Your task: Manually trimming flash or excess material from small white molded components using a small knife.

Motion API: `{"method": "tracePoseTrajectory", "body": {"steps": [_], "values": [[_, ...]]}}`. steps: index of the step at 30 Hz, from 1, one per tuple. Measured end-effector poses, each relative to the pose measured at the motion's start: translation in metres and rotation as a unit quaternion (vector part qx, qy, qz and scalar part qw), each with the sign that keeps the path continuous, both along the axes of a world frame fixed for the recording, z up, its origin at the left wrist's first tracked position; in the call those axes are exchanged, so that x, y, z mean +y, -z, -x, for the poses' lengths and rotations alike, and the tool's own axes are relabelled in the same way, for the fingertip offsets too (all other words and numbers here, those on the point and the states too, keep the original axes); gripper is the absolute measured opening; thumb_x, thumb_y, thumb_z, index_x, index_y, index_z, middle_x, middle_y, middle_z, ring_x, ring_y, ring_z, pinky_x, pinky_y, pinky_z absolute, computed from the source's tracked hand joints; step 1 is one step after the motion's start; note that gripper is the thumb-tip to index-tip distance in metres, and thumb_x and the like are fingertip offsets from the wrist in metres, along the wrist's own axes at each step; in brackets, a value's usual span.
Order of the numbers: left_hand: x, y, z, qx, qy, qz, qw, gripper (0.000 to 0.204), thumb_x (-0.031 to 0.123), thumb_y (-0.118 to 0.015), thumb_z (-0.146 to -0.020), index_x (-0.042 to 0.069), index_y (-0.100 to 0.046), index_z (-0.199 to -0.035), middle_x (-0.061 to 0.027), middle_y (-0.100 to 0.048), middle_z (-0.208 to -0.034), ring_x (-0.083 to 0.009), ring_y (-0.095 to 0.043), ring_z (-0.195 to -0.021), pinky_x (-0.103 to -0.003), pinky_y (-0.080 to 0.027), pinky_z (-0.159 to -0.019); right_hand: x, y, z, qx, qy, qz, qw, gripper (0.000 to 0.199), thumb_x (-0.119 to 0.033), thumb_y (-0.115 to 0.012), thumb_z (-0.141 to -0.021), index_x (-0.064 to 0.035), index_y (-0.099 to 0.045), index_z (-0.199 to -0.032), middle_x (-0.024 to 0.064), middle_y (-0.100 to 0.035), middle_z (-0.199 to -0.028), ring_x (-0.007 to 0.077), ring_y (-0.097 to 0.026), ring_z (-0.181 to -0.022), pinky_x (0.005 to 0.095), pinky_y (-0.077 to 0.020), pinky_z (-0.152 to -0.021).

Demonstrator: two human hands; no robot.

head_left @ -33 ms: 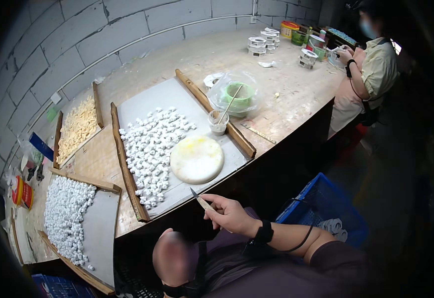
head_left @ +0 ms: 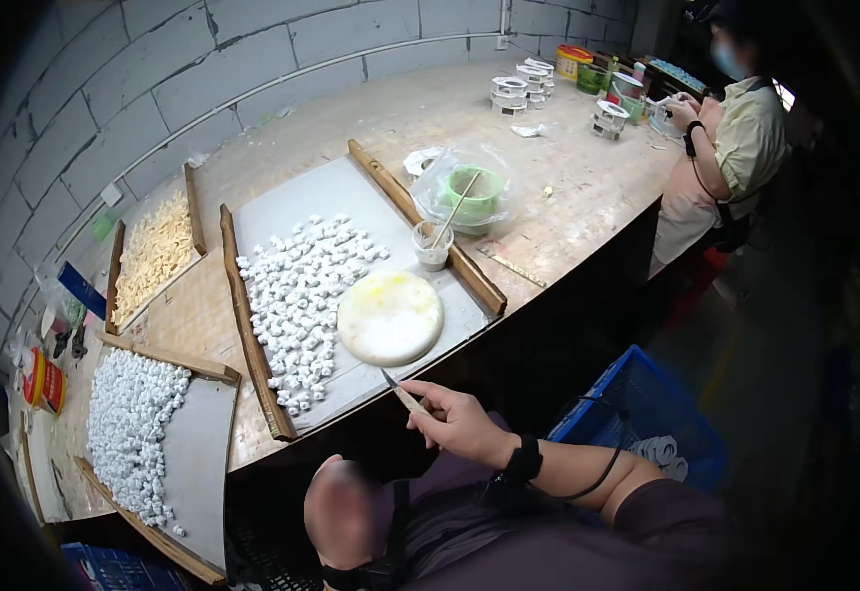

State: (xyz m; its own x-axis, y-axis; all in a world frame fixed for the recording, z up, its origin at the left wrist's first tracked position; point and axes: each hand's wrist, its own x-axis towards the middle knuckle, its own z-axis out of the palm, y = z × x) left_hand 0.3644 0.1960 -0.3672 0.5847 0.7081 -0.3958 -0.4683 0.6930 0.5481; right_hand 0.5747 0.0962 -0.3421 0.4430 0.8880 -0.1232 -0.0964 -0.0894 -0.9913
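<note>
Here the right hand (head_left: 459,422) pinches a thin blade-like tool (head_left: 400,391) at the near edge of the bench (head_left: 568,187), its tip just short of the round white board (head_left: 390,317) on the grey tray (head_left: 282,202) of small white pieces (head_left: 302,295). The left hand is out of sight.
</note>
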Motion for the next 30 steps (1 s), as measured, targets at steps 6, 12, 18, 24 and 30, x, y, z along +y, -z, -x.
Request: {"method": "tracePoseTrajectory", "body": {"steps": [6, 12, 18, 24, 30], "values": [[-0.007, 0.003, 0.008, 0.04, -0.014, 0.021, 0.999, 0.026, 0.014, -0.064, -0.085, -0.002, -0.06, -0.106, -0.0072, -0.061, -0.084, -0.0125, -0.053, -0.064, -0.027, -0.045, -0.054, -0.016, 0.006, -0.028, -0.17, 0.125, 0.005, 0.978, 0.044, -0.012, -0.061, -0.086, -0.0136, -0.053, -0.13, 0.0022, -0.058, -0.071, 0.007, -0.052, -0.062, 0.0242, -0.0464, -0.06], [-0.004, 0.008, 0.014, 0.051, -0.023, 0.014, 0.998, 0.027, 0.013, -0.065, -0.085, -0.003, -0.06, -0.107, -0.0067, -0.061, -0.084, -0.011, -0.053, -0.063, -0.026, -0.044, -0.053, -0.023, 0.004, -0.03, -0.183, 0.116, 0.03, 0.976, 0.045, -0.012, -0.062, -0.085, -0.0132, -0.054, -0.129, 0.0015, -0.059, -0.074, 0.007, -0.053, -0.063, 0.0234, -0.046, -0.061], [0.026, -0.029, 0.004, 0.025, -0.045, -0.131, 0.99, 0.027, 0.018, -0.062, -0.09, -0.002, -0.06, -0.108, -0.0069, -0.061, -0.089, -0.0097, -0.053, -0.065, -0.024, -0.045, -0.056, -0.028, 0.014, -0.017, -0.11, 0.135, 0.01, 0.985, 0.035, -0.005, -0.061, -0.085, 0.0014, -0.057, -0.119, 0.0018, -0.062, -0.081, 0.0043, -0.056, -0.069, 0.0191, -0.0467, -0.062], [0.048, -0.047, 0.003, -0.008, -0.09, -0.153, 0.984, 0.026, 0.013, -0.061, -0.091, -0.004, -0.059, -0.11, -0.007, -0.061, -0.09, -0.0092, -0.052, -0.066, -0.023, -0.045, -0.058, -0.036, 0.016, -0.002, -0.119, 0.092, 0.033, 0.988, 0.033, -0.004, -0.058, -0.088, 0.0038, -0.054, -0.12, 0.0031, -0.062, -0.085, 0.0046, -0.055, -0.069, 0.0175, -0.0451, -0.06], [0.051, -0.05, -0.003, 0.01, -0.076, -0.204, 0.976, 0.028, 0.015, -0.061, -0.091, -0.004, -0.058, -0.112, -0.0055, -0.061, -0.09, -0.0101, -0.052, -0.067, -0.024, -0.045, -0.058, -0.041, 0.008, 0.001, -0.055, 0.095, 0.035, 0.993, 0.032, -0.002, -0.06, -0.087, 0.0028, -0.057, -0.118, 0.0014, -0.061, -0.084, 0.0041, -0.055, -0.071, 0.0178, -0.0463, -0.063]]}}
